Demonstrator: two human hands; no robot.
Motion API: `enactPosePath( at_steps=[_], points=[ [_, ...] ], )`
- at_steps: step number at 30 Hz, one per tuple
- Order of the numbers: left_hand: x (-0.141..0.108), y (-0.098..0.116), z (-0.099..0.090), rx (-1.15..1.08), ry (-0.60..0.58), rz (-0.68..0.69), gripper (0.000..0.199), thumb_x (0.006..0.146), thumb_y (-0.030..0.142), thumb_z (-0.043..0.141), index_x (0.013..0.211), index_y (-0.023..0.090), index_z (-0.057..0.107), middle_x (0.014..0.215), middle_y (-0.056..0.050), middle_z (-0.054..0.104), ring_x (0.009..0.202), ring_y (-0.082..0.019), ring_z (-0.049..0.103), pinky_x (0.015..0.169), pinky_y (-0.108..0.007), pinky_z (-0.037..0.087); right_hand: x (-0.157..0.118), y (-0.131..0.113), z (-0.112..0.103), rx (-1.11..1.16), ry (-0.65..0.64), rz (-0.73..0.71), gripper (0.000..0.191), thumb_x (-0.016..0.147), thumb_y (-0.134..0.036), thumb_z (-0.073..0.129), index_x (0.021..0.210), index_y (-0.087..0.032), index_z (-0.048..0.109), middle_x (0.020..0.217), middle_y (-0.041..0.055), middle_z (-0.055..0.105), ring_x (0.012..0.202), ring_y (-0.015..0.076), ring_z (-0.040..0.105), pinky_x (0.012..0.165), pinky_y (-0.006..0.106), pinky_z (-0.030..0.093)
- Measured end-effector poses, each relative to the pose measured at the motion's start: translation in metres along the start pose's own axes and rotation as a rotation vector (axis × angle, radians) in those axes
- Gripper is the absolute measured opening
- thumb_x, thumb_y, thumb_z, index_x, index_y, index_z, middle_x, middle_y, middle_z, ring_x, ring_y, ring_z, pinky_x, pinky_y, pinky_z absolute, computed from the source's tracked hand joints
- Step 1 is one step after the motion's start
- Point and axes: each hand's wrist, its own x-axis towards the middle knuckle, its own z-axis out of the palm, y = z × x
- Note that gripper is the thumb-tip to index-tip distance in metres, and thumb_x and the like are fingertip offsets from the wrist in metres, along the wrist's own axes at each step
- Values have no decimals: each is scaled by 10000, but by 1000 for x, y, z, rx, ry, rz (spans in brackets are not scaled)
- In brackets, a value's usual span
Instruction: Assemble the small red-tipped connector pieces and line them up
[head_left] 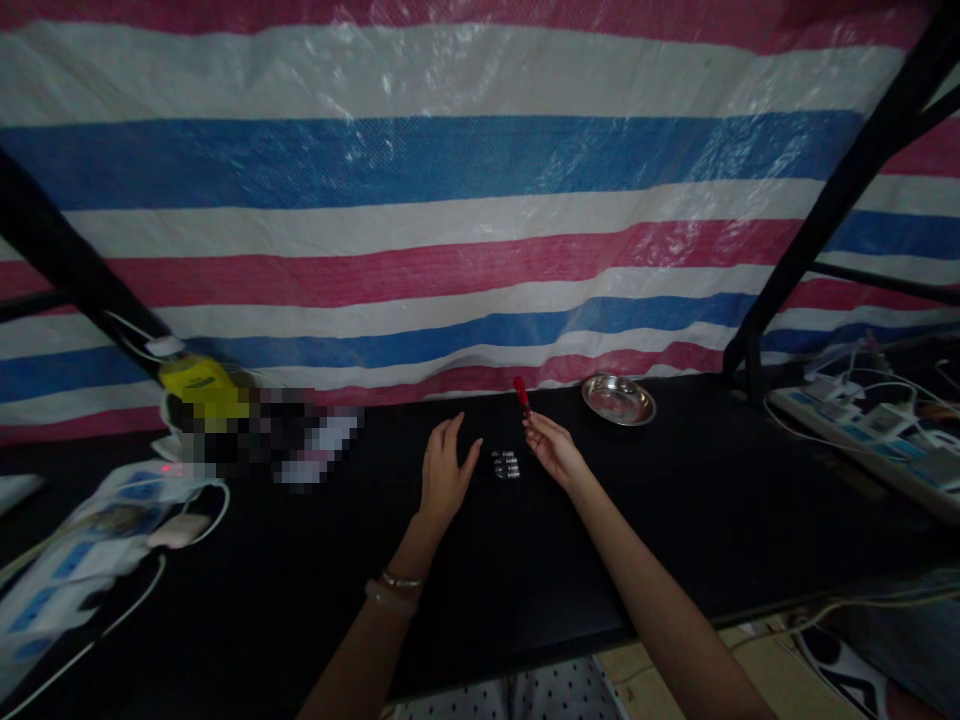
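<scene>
Just above the black table, my right hand [550,445] pinches the lower end of a slim red-handled tool [521,392]. The tool's red part points up and away from me, and its exact kind is too small and dark to make out. To the left, my left hand [444,468] is open, with its fingers and thumb apart and nothing in them. Between the two hands lie several small shiny metallic pieces [506,465], set close together in a little group on the table. Neither hand touches them.
A round metal dish [619,399] stands behind my right hand. Power strips with plugs and cables lie at the left [90,560] and right [870,420]. A yellow-labelled bottle [202,385] stands at the back left. Striped sheeting [465,160] hangs behind the black table [517,580].
</scene>
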Motion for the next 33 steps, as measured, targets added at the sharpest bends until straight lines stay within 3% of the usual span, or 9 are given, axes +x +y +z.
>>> enactPosePath(
  at_steps=[6,15,22,27,33],
  points=[
    [0,0,-1,14,6,23,478,884,346,469,1334,216,374,1170,-117,448,1070,-222,510,906,-390,469,-5,-4,3,97,-62,129,188,634,-195,754,802,-149,682,727,16,651,520,49,484,491,178,392],
    [1,0,-1,5,-30,123,491,876,362,486,1346,276,372,1388,-126,298,1027,-197,520,889,-381,480,-17,-3,16,-251,-206,95,331,590,-371,784,810,-147,681,503,-69,440,424,24,286,409,190,181],
    [2,-1,-1,-79,-94,120,495,901,361,441,1373,290,311,1324,-89,423,1220,-214,427,991,-397,407,-14,8,14,-669,-265,-121,371,705,-491,648,862,-159,700,515,-39,481,455,68,360,444,207,276],
    [0,-8,5,-87,-113,74,315,916,317,416,1197,237,533,1104,-72,557,1031,-175,545,891,-339,447,-13,7,12,-890,-221,-437,286,802,-404,556,892,-177,706,732,30,586,646,131,504,590,253,398],
    [2,-8,7,36,-205,39,240,900,263,461,1086,233,610,1032,-53,637,969,-188,565,830,-354,402,-18,4,10,-1111,-153,-544,296,851,-360,488,948,-168,691,740,46,563,626,145,490,611,285,418]
  ],
)
